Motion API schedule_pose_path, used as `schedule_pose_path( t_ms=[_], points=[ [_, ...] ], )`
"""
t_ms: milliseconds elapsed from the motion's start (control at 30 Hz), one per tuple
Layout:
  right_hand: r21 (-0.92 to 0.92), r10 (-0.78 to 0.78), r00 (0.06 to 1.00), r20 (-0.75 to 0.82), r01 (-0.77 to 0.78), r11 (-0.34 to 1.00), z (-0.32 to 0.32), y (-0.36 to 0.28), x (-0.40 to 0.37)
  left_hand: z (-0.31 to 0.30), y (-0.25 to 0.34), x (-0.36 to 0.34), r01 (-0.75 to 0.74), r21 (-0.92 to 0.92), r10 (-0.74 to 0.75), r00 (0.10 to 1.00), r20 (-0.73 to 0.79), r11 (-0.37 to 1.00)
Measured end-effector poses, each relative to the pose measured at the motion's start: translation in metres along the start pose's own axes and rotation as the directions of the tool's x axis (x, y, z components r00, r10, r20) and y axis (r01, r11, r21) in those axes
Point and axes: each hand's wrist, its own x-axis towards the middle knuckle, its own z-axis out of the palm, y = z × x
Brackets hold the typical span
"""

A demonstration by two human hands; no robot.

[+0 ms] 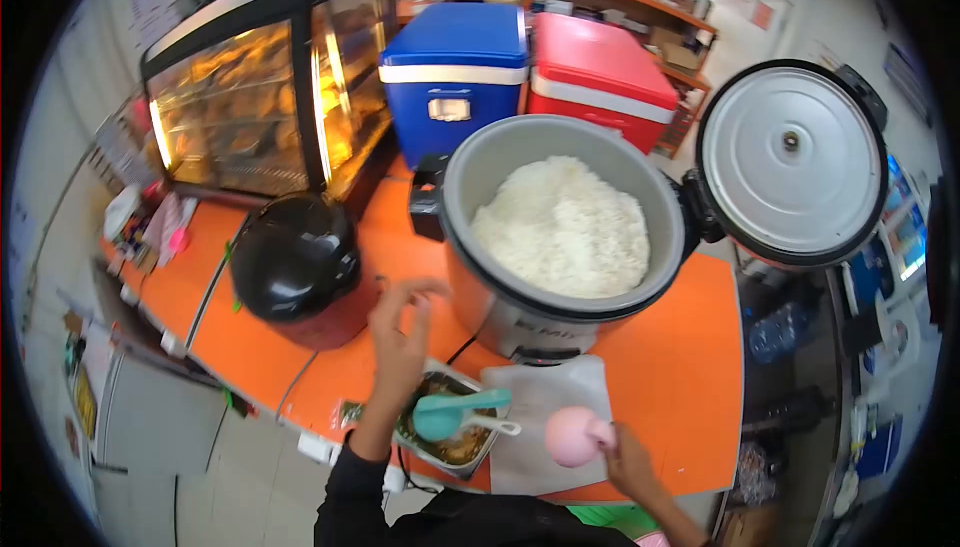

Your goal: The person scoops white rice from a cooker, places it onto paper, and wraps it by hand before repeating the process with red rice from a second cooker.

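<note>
My right hand (628,462) is closed around the handle of a pink scoop (572,437), held above a white paper sheet (520,462) at the table's front. My left hand (398,337) is raised between a black-lidded pot (298,257) and a large rice cooker (470,297). Its fingers look apart with nothing in them, though slightly blurred. White rice (570,227) is heaped inside the cooker. A teal scoop (437,419) and a pale spoon handle (500,426) lie over a metal pan (470,469) of brownish food, partly behind my left forearm.
The cooker's lid (795,162) stands open on the right. Behind are a blue cooler (455,57) and a red cooler (600,67). A lit glass food warmer (230,107) stands at the back left of the orange table (675,367). Cables cross the left side.
</note>
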Motion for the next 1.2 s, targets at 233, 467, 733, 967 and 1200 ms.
schedule_pose_path(
  t_ms=[233, 467, 733, 967, 1200],
  points=[
    [-0.729, -0.465, 0.884, -0.053, 0.284, 0.623, -0.117, -0.115, 0.239, 0.014, -0.097, 0.153, -0.065, 0.025, 0.069, 0.978, -0.199, 0.998],
    [-0.919, -0.418, 0.901, -0.117, 0.062, 0.390, -0.020, -0.032, 0.455, 0.030, -0.169, 0.182, 0.373, 0.016, -0.372, 0.920, 0.124, 0.928],
    [-0.844, -0.204, 0.867, 0.455, 0.493, 0.213, -0.007, -0.039, 0.429, 0.032, -0.143, 0.175, 0.384, 0.024, -0.385, 0.918, 0.092, 0.923],
    [-0.685, 0.079, 0.748, 0.659, 0.553, 0.475, -0.023, -0.098, 0.349, 0.035, -0.134, 0.176, 0.416, -0.008, -0.415, 0.909, 0.037, 0.909],
    [-0.578, 0.147, 0.763, 0.630, 0.333, 0.745, -0.067, -0.113, 0.294, 0.040, -0.150, 0.181, 0.351, 0.073, -0.348, 0.936, -0.046, 0.934]
  ],
)
